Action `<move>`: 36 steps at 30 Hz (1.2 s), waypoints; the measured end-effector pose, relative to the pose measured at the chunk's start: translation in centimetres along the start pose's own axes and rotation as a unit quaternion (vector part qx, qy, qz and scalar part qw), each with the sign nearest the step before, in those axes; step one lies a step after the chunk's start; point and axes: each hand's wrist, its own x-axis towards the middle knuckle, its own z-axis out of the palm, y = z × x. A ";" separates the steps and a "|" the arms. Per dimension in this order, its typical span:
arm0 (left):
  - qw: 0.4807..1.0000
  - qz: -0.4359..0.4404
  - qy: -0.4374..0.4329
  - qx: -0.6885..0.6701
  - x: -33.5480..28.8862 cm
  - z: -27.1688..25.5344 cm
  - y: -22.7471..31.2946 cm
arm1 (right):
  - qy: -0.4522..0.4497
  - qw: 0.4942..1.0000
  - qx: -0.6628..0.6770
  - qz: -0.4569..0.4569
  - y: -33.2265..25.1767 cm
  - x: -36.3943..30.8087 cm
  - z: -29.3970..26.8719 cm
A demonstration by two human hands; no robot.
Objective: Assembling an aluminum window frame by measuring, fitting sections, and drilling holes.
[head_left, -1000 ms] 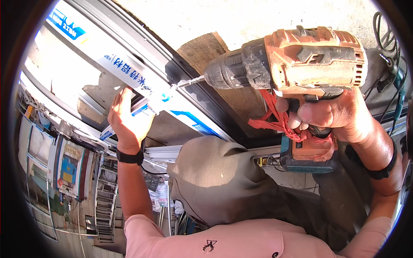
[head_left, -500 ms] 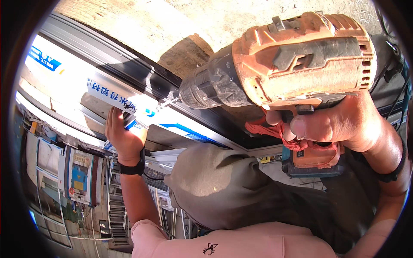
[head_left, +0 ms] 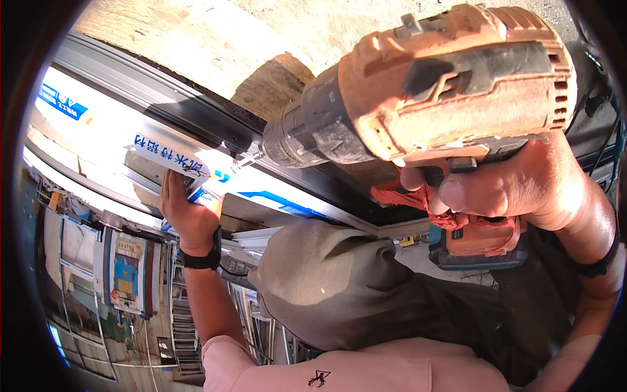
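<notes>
My right hand grips an orange, dusty cordless drill by its handle, with red cloth or cord wound round it below the trigger. The drill points left, and its thin bit reaches the long aluminium profile covered in white and blue film; whether the tip touches cannot be told. My left hand is closed round the near edge of this profile, just left of the bit, fingers on top. A dark, grooved length of profile runs along its far side.
A wooden surface lies beyond the profiles, partly in glaring sun. My bent knee is close below the work. At the lower left are a wall-side control box and a ladder. Dark cables hang at the right.
The drill has shifted slightly left, its bit still at the profile. My left hand keeps its place on the edge. The view has tilted a little.
</notes>
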 end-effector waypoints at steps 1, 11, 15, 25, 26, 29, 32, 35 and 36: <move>1.000 -0.008 0.001 0.001 -0.1 -0.1 0.0 | -0.003 1.000 0.017 -0.002 -0.1 -0.1 0.0; 1.000 -0.002 0.011 0.008 0.1 -0.1 0.5 | -0.003 0.998 -0.005 0.069 -0.7 0.1 0.2; 1.000 -0.013 0.009 0.003 0.0 -0.1 0.5 | 0.001 0.999 -0.033 0.022 -0.2 0.1 0.1; 1.000 -0.004 0.009 -0.001 0.0 0.2 0.3 | 0.000 0.991 -0.117 -0.069 1.7 -1.1 -0.1; 1.000 -0.003 0.008 0.000 0.0 0.2 0.4 | 0.007 0.995 -0.089 -0.042 1.4 -1.2 0.0; 1.000 -0.011 0.011 -0.010 0.1 0.0 0.5 | 0.025 0.999 -0.007 0.039 0.2 -1.6 0.6; 1.000 0.008 0.014 -0.001 0.1 -0.1 0.5 | 0.044 0.989 0.073 0.120 -0.8 -1.8 1.3; 1.000 0.001 0.004 0.004 -0.2 0.2 0.0 | 0.071 0.989 -0.010 0.133 -0.7 -1.3 2.0; 1.000 -0.012 0.004 -0.011 -0.5 0.3 -0.1 | 0.101 0.994 -0.031 0.041 0.4 -1.7 2.7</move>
